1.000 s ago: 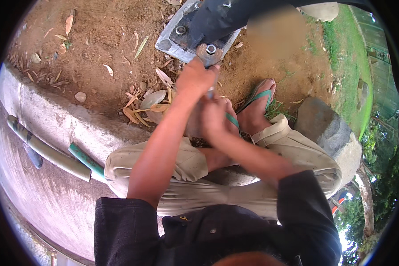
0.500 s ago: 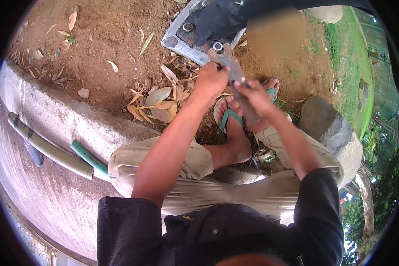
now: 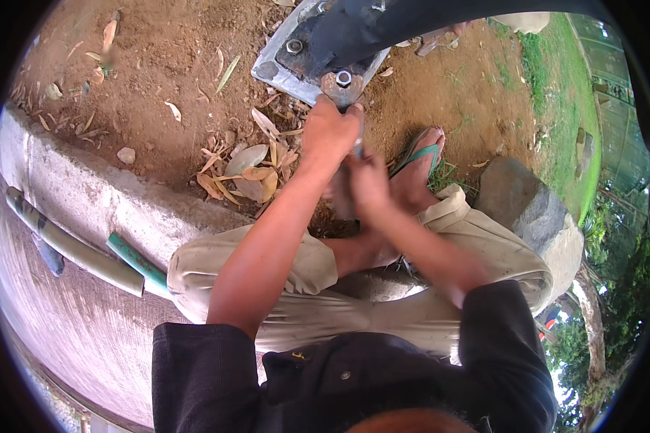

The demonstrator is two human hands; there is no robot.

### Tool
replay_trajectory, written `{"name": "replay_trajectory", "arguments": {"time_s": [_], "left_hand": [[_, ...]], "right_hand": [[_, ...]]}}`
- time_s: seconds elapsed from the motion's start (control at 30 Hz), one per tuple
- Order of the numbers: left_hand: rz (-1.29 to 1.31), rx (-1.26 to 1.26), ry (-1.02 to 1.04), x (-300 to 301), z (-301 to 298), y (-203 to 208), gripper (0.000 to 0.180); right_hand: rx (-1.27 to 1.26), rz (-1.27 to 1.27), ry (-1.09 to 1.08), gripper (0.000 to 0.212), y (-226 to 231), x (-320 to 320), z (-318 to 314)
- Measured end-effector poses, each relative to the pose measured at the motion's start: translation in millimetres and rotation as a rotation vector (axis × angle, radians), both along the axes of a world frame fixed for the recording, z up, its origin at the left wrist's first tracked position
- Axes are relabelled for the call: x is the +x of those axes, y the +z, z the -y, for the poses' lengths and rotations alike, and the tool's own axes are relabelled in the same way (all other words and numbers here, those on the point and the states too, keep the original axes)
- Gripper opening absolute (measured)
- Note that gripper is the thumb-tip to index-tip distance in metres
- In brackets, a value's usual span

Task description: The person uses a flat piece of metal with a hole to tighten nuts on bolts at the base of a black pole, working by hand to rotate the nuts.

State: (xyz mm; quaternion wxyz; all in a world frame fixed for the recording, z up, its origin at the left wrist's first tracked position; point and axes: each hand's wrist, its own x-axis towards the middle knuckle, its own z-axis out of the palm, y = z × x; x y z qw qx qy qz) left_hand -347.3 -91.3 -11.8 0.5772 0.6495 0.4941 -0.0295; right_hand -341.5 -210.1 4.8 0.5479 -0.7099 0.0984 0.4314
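A large, worn open-ended wrench (image 3: 341, 92) has its jaws around a hex nut (image 3: 344, 78) at the near corner of a metal base plate (image 3: 318, 54). My left hand (image 3: 330, 133) is closed around the wrench just below its head. Farther down, my right hand (image 3: 367, 180), blurred by motion, is closed on the handle. The handle's blurred lower end (image 3: 343, 200) shows below that hand, pointing toward me. A second hex nut (image 3: 294, 46) sits on the plate's left side. The plate lies on a pale concrete footing (image 3: 267, 70).
A thick dark post (image 3: 426, 25) slants from the plate to the upper right. Dry leaves (image 3: 249, 173) lie left of my hands. A concrete curb (image 3: 87, 162), a pale pipe (image 3: 87, 249) and a green tube (image 3: 137, 260) are at left. A big rock (image 3: 520, 195) stands beside my right knee.
The wrench handle has swung leftward, from slanting lower right to pointing nearly straight toward me. Both hands moved left with it. A blurred brown round shape beside the post is no longer there.
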Motion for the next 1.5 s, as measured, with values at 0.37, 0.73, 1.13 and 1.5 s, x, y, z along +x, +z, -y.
{"name": "replay_trajectory", "arguments": {"time_s": [0.37,0.73,1.13,1.5], "left_hand": [[-0.209,0.046,-0.416,-1.5,-35.4,21.6,0.054],[0.304,-0.548,0.134,19.1,12.9,1.8,0.038],[-0.039,0.055,-0.250,0.6,-39.0,12.5,0.064],[0.092,-0.301,-0.135,6.2,-13.4,4.6,0.051]], "right_hand": [[0.152,-0.104,-0.177,0.014,-25.0,-33.6,-5.0],[-0.129,-0.178,0.588,0.029,30.5,147.9,32.6],[0.120,0.030,-0.429,0.022,-1.6,-63.7,-66.1],[-0.074,-0.113,0.228,0.029,7.8,59.4,37.0]]}}
